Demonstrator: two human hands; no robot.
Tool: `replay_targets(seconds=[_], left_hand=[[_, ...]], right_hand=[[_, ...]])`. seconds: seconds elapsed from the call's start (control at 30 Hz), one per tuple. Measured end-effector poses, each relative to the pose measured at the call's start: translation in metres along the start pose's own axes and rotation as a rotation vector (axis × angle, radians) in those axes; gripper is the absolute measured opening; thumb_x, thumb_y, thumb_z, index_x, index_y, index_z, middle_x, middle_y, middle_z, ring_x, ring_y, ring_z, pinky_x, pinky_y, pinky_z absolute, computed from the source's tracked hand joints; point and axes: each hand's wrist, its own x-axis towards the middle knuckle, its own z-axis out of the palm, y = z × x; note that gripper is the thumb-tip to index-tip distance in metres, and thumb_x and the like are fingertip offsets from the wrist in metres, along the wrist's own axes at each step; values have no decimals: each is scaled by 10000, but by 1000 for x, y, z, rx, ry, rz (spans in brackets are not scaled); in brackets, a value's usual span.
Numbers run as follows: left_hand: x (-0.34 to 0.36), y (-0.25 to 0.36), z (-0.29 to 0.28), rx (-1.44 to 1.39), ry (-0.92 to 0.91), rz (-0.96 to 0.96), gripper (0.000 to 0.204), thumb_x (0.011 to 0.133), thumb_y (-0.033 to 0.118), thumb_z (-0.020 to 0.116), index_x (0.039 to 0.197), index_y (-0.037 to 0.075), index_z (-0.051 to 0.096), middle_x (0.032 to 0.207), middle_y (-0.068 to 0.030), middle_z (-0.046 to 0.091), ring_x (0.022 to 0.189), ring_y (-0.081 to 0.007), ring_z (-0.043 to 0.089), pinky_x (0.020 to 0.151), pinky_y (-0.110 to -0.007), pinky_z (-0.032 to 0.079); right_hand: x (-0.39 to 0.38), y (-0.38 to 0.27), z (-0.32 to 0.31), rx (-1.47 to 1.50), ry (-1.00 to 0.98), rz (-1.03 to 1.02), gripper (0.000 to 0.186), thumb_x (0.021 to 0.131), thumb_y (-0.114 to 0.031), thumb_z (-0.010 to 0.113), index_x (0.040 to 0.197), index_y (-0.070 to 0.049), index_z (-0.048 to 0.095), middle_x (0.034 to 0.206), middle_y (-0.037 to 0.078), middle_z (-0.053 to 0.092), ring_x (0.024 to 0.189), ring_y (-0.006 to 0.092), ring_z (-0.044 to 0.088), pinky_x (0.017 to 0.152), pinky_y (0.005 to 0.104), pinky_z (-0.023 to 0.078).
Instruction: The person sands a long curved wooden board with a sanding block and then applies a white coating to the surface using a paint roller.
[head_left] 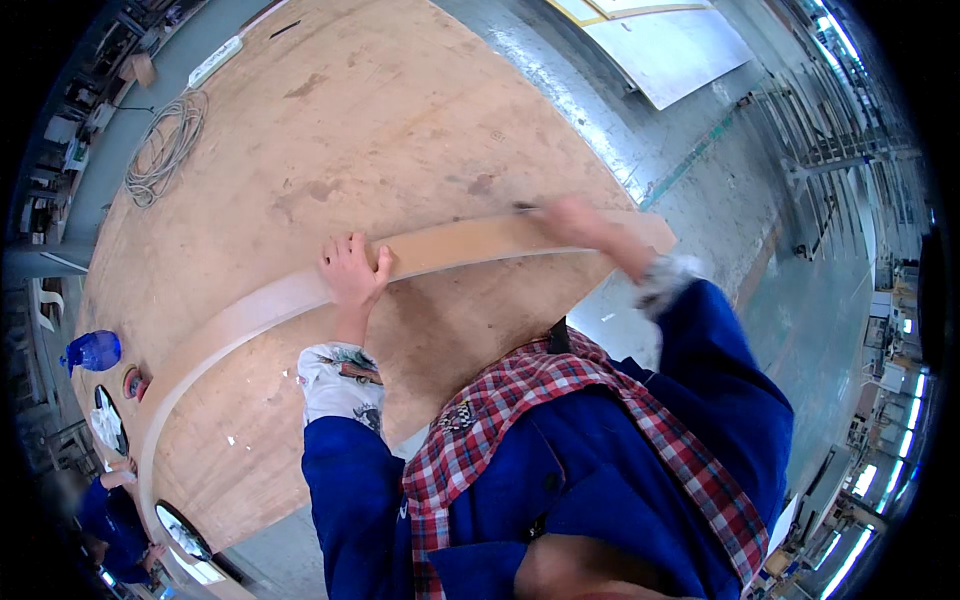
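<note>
Blue container [95, 350] at 9 o'clock, cable coil [185, 125] at 10. Long curved strip [455, 246] arcs over the table [370, 120] from 8 to 2. My left hand [354, 272] lies open on it, splayed; my right hand [580, 223] (motion-blurred) at 2, can't tell its grip.

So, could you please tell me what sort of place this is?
Probably a workshop: there is a large, stained worktable, a long curved strip lying across it, and a rack of long pieces off to the right.
</note>
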Motion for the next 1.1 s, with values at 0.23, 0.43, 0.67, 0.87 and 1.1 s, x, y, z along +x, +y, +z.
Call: replay_targets(seconds=[0.23, 0.43, 0.67, 0.87, 1.1], left_hand=[[-1, -5, 3, -17, 52, 61, 471, 708, 378, 548, 1045, 52, 506, 1008, -134, 511, 939, -300, 468, 870, -446, 311], [2, -2, -9, -72, -33, -11, 501, 714, 371, 560, 1096, 55, 489, 1070, -141, 500, 998, -301, 457, 907, -439, 297], [-11, -95, -24, -503, -23, -377, 491, 807, 316, 513, 1207, 42, 430, 1224, -174, 444, 1144, -340, 399, 994, -449, 248], [-51, -176, -27, 209, 9, -382, 478, 844, 405, 430, 1208, 96, 461, 1268, -139, 419, 1217, -291, 332, 1038, -461, 156], [-43, -163, -35, 163, -15, -398, 476, 842, 439, 413, 1182, 116, 490, 1235, -125, 449, 1218, -273, 335, 1036, -455, 155]], right_hand=[[56, -95, 42, 243, 111, -473, 315, 810, -137, 499, 1123, -121, 532, 887, 170, 603, 797, 309, 586, 695, 391, 465], [-93, 94, -15, -343, 138, -342, 539, 731, 36, 471, 1255, -36, 366, 1329, 196, 332, 1224, 334, 338, 1009, 401, 294], [-105, 74, 39, -219, 353, -306, 466, 710, 67, 469, 1166, 61, 368, 1340, 266, 264, 1258, 385, 260, 1035, 498, 193], [-57, 22, 86, -189, 505, -393, 559, 736, 84, 419, 1278, 30, 293, 1340, 268, 265, 1269, 377, 240, 1049, 472, 160], [89, -227, 192, -196, 695, -652, 511, 717, -76, 492, 1192, 86, 398, 1243, 272, 390, 1175, 400, 370, 987, 504, 291]])
